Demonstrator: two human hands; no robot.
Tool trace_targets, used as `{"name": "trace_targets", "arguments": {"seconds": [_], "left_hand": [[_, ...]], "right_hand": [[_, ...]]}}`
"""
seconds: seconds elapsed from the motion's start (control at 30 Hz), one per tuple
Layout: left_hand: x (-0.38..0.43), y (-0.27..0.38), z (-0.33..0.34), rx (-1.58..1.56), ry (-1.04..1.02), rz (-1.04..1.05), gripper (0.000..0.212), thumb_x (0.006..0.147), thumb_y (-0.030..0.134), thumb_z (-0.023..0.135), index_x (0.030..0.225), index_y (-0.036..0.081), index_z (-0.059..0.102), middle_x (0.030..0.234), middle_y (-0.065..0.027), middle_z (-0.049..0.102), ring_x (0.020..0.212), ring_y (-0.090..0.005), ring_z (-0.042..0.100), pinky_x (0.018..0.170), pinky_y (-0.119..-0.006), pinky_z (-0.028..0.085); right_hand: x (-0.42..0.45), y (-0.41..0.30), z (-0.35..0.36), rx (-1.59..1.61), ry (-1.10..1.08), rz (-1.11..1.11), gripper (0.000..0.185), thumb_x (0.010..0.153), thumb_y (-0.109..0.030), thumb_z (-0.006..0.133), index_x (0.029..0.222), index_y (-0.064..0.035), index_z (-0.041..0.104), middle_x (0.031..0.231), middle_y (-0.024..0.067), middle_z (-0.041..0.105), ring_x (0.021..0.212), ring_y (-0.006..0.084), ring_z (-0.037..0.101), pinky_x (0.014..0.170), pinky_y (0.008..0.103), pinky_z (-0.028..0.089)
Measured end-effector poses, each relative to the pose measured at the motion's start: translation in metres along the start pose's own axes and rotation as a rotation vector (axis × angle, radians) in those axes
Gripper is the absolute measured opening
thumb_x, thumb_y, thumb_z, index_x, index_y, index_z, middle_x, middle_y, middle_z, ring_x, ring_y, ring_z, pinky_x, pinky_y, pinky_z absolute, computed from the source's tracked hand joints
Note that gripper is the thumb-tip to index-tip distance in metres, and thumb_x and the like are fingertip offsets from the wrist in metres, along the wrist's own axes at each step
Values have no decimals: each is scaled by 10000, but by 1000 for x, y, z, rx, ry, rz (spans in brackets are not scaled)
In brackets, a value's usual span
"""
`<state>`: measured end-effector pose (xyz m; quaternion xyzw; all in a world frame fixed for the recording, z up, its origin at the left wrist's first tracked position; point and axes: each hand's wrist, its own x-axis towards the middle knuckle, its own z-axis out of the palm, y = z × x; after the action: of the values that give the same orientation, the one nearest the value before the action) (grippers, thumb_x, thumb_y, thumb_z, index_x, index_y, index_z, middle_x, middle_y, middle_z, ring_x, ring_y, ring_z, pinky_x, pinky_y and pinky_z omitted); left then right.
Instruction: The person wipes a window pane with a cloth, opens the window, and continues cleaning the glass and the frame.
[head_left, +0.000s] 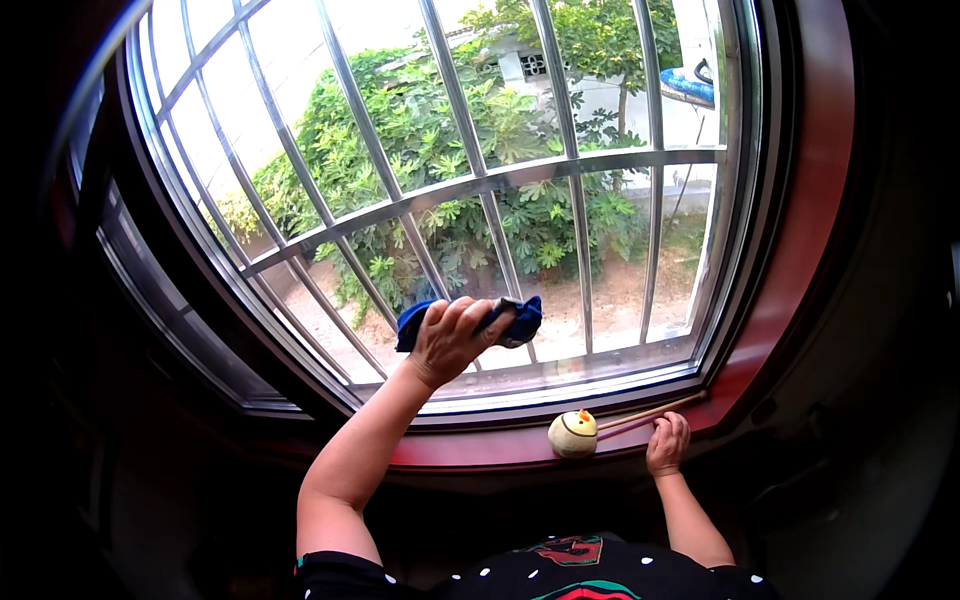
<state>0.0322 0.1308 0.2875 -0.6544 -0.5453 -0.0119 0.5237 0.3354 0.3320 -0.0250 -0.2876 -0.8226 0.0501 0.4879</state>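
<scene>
My left hand (454, 334) is raised in front of the window glass (540, 322), its fingers closed around a bunched dark blue cloth (525, 321) that sticks out on both sides. Whether the cloth touches the glass I cannot tell. My right hand (668, 441) rests at the edge of the red-brown windowsill (480, 453), its fingers curled near a thin wooden stick (652, 411); whether anything is in it is hidden. Left of that hand, a round pale yellow chick-shaped object (573, 435) sits on the sill, at the near end of the stick.
Metal security bars (480, 184) stand beyond the glass, with leafy green shrubs (420, 135) outside. A red-brown frame (814, 187) rises along the right side of the window. At the left is another dark-framed window panel (180, 300).
</scene>
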Motion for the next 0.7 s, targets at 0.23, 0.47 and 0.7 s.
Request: {"name": "trace_targets", "arguments": {"seconds": [0.23, 0.47, 0.7], "left_hand": [[55, -65, -26, 56, 64, 113, 503, 777, 238, 723, 1260, 256, 580, 1082, -17, 515, 990, -164, 514, 813, -299, 410], [224, -187, -110, 43, 429, -137, 386, 833, 274, 704, 1169, 101, 629, 1007, -125, 595, 889, -280, 589, 779, -400, 483], [243, -158, -116, 55, 473, -508, 327, 879, 238, 663, 1098, -3, 649, 919, -178, 602, 888, -326, 562, 807, -400, 460]], "right_hand": [[0, 2, 2, 2, 24, 1, 171, 855, -141, 489, 951, -38, 586, 1084, 152, 552, 1052, 360, 518, 930, 473, 394], [2, -4, -4, -14, 9, 11, 173, 854, -142, 487, 948, -33, 583, 1088, 159, 548, 1049, 363, 517, 927, 476, 396], [1, -2, -2, -10, 16, 2, 172, 856, -139, 486, 949, -32, 583, 1088, 160, 550, 1046, 364, 519, 928, 474, 398]]}}
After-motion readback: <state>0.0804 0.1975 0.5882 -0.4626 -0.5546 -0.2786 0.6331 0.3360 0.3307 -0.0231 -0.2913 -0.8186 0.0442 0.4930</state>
